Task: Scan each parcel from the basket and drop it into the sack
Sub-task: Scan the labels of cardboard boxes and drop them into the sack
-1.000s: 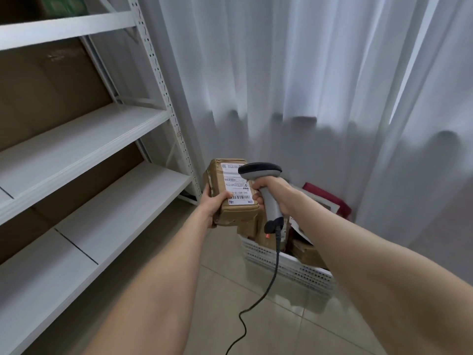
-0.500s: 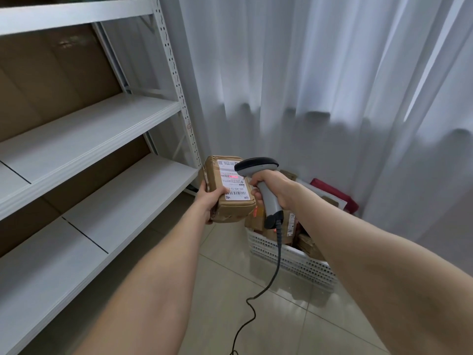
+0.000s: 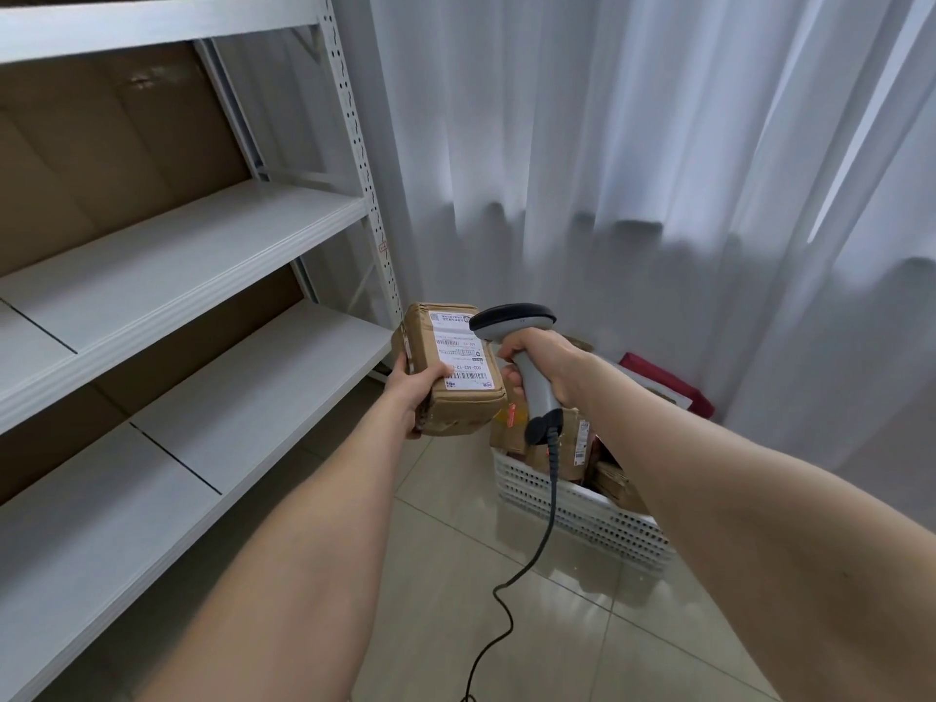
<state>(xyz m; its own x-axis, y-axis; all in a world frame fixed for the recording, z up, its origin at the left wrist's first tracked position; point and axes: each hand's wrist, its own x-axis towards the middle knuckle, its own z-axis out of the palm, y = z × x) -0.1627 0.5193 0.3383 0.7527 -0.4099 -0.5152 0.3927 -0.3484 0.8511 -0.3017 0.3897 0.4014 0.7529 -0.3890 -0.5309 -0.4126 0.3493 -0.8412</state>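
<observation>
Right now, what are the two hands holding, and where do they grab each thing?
The left hand grips the parcel by its near end; the right hand grips the scanner by its handle.

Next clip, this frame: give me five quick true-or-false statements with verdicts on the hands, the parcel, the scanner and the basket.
1. The left hand holds a parcel with its label facing the camera. True.
2. The right hand is empty. False: it grips the scanner by its handle.
3. The white basket stands on the floor with more parcels in it. True.
4. The scanner is cordless. False: a dark cable runs from its handle down to the floor.
5. The held parcel rests on a shelf. False: it is held in the air, beside the shelving.
</observation>
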